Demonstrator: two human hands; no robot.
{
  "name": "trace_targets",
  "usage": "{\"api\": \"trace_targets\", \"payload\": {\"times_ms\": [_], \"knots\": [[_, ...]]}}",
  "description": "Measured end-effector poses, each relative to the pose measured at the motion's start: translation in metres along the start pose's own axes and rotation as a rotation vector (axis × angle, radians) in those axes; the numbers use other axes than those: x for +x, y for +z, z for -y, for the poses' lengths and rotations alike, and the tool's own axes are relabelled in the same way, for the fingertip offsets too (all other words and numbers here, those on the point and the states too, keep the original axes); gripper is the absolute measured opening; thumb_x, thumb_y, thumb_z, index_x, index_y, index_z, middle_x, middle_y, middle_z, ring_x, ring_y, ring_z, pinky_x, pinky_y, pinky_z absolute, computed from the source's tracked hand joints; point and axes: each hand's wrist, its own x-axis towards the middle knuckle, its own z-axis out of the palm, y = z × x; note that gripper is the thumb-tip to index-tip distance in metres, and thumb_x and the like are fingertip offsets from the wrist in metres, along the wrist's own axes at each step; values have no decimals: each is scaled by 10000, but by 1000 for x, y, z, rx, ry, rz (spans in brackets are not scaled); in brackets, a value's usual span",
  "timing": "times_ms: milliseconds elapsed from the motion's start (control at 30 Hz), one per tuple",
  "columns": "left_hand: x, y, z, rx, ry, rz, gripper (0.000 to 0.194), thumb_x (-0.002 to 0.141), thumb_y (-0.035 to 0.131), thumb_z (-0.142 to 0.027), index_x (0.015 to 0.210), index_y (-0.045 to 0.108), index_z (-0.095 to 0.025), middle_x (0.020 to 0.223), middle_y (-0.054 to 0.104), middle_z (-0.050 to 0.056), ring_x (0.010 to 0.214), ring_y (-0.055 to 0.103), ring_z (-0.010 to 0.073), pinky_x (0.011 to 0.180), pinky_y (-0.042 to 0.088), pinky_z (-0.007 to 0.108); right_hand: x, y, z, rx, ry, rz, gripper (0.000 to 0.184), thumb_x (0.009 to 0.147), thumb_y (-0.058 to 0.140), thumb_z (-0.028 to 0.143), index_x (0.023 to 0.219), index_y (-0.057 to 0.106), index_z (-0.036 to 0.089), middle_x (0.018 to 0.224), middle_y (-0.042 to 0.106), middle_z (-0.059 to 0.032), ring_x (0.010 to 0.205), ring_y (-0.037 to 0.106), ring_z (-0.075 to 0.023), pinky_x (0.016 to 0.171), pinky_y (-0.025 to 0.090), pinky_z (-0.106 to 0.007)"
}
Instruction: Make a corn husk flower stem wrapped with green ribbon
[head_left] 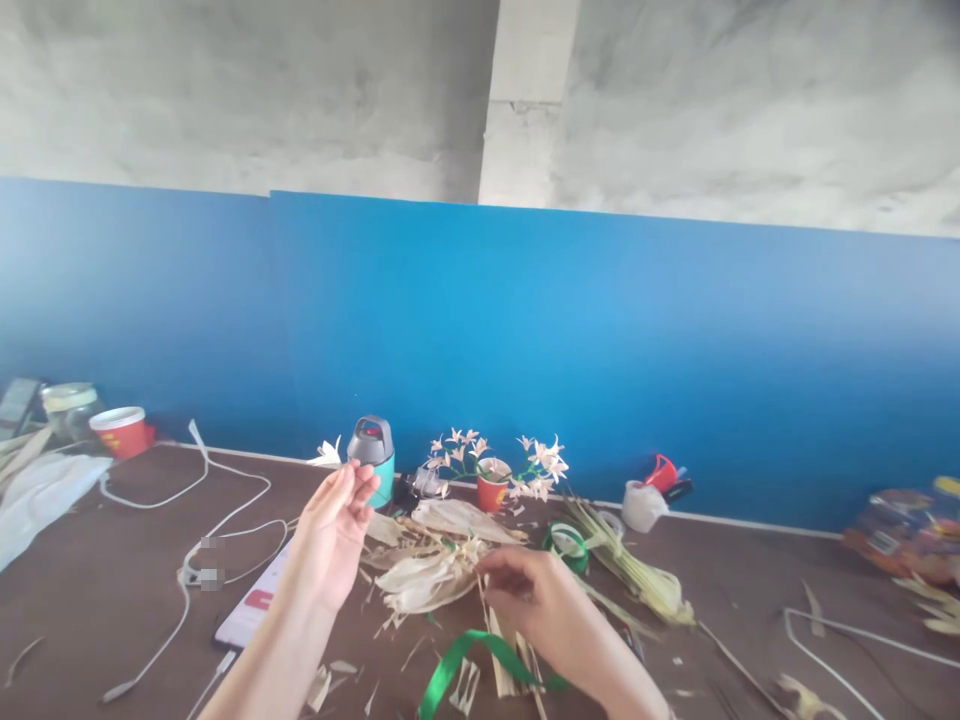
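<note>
Above the brown table, left fingers pinch a white flower; whether right fingers hold anything, I cannot tell.

A white cable lies beside a phone, before a blue partition.

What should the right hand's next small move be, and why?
Probably the right hand should pick a piece from the pale husk pile and bring it toward the left hand: it is at the pile's right edge in this view, while the left appears to hold a white flower. Whether the right grip already has something is too blurred to tell.
</note>
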Motion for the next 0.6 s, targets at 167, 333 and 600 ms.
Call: {"api": "trace_targets", "payload": {"times_ms": [167, 333, 600], "knots": [[12, -1, -5, -56, -13, -64, 345, 902, 405, -2, 709, 665, -123, 630, 705, 1, 594, 690, 84, 526, 550, 126, 4, -9, -20, 64, -48, -23, 302, 722, 544, 105, 979, 685, 177, 824, 721, -44, 779, 659, -210, 733, 497, -313], [17, -5, -5, -72, -8, -80, 355, 910, 392, -4, 704, 660, -112, 624, 706, 6, 577, 693, 86, 519, 563, 121, 7, -11, -30, 122, 11, -72, 200, 749, 575, 183, 904, 700, 161, 821, 727, -64, 772, 667, -222, 686, 506, -302], [16, -4, -3, -66, -11, -61, 350, 906, 395, 3, 702, 658, -108, 619, 701, 7, 563, 686, 85, 516, 572, 129, 5, -14, -24, 38, 70, -97, 141, 705, 569, 153, 652, 699, 167, 602, 699, -21, 552, 618, -168, 531, 438, -243]]}}
